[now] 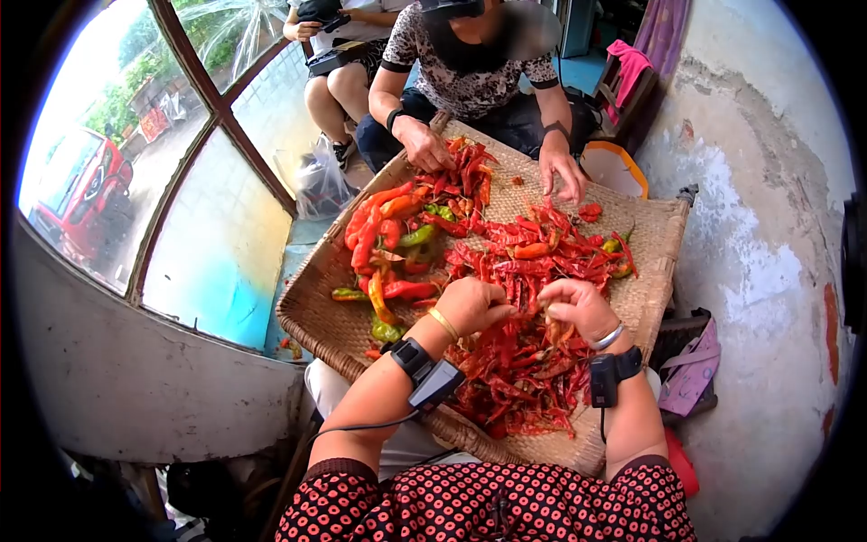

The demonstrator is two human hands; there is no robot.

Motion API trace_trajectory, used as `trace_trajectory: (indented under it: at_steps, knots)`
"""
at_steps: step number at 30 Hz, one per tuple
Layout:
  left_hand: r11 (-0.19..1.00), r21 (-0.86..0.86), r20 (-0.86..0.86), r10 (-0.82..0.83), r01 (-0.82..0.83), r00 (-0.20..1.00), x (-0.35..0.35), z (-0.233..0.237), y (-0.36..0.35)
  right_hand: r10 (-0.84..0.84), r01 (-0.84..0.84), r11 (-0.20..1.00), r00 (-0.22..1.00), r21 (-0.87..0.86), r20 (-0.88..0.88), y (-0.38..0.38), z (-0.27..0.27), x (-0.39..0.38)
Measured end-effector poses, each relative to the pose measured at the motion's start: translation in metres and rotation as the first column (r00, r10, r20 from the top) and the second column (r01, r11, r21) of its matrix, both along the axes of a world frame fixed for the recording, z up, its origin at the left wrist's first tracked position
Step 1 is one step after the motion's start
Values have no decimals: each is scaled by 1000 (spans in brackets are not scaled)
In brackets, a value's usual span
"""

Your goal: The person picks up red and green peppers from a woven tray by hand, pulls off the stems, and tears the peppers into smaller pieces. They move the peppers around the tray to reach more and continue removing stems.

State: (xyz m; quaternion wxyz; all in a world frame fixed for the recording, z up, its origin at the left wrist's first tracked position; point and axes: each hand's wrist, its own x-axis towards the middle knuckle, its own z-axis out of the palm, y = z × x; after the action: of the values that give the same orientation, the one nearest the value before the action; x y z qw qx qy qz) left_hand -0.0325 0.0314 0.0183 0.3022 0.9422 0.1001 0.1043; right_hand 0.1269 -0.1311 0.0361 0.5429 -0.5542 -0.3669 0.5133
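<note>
A woven basket tray [312,312] holds a heap of dried red chilies [515,388] in its middle and near part. Fresher, plumper red peppers [366,239] with some green ones [417,237] lie at its left. Over the dried heap, my left hand [471,307] has its thumb and fingers pinched together; what is between them is too small to name. Just right of it, my right hand [582,309] is curled with its thumb and index finger close together over the chilies, and anything between them is hard to make out.
Across the tray sits a co-worker [470,68] with both hands over its far side. Another person [348,54] sits behind at the left. A plastic bag [321,181] stands by the window. A rough wall [750,226] and a purple bag [691,370] are at the right.
</note>
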Motion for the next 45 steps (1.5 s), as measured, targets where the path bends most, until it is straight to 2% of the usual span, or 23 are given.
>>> trace_trajectory:
  at_steps: [1,2,5,6,10,12,14,16,18,20,22,23,24,26,28,29,32,33,35,36,38,43,45]
  knots:
    - [997,-71,-6,-1,1,1000,0,1,-1,-88,92,993,995,79,-52,1,4,-3]
    - [997,-73,-7,0,0,1000,0,-1,-1,-219,204,966,972,159,84,4,-9,5]
    - [973,-223,45,-55,64,997,1,-3,-3,-464,490,854,870,175,-167,6,-10,15]
    - [963,-262,8,-57,57,998,2,0,-4,-467,513,831,853,215,-233,7,-12,20]
    - [930,-363,88,-28,58,996,4,-2,-5,-445,482,850,873,213,-199,0,-6,28]
    - [917,-396,89,-19,52,996,4,-2,-5,-324,322,938,946,128,-12,-1,-1,23]
    - [915,-403,100,81,-34,992,5,-4,-5,-310,308,945,951,113,4,-1,-3,21]
    - [882,-471,98,80,-25,992,7,-16,-2,-316,312,944,948,108,24,-1,-5,22]
    - [803,-595,110,123,-34,986,8,-20,-1,-351,357,925,934,127,-65,-1,-6,25]
    - [800,-598,95,133,-50,987,7,-15,-2,-450,478,857,876,193,-171,-1,-11,31]
    - [827,-555,49,141,-90,989,7,-13,-2,-462,496,845,866,202,-194,1,-11,32]
    - [826,-556,47,139,-90,989,8,-14,-3,-543,585,779,810,225,-223,5,-11,30]
    - [795,-600,84,175,-90,981,10,-17,-4,-617,667,704,745,243,-254,9,-8,27]
    - [769,-636,167,212,-59,963,11,-23,-4,-662,709,668,705,225,-254,10,-8,22]
    - [580,-807,88,298,-107,950,11,-12,-6,-501,508,861,841,21,203,5,-11,21]
    - [544,-834,111,326,-90,939,13,-13,-6,-367,380,924,909,-35,197,6,-11,17]
    - [356,-934,99,321,-24,942,12,-10,-4,-94,108,994,897,-8,433,12,-15,-5]
    - [356,-934,97,322,-26,942,11,-9,-4,-87,101,995,919,-17,385,13,-16,-12]
    - [193,-981,85,265,34,961,9,-6,-6,-58,73,996,961,-46,271,16,-16,-19]
    - [192,-981,85,266,33,960,10,-9,-6,-57,72,996,961,-47,270,17,-14,-21]
    - [365,-926,172,178,97,969,12,-20,-4,-21,39,991,990,-125,143,17,-9,-25]
    - [355,-919,223,117,169,968,14,-21,-8,31,-11,987,992,-163,119,15,-10,-25]
    - [388,-913,184,114,127,976,12,-18,-10,20,-6,986,997,-167,81,15,-13,-22]
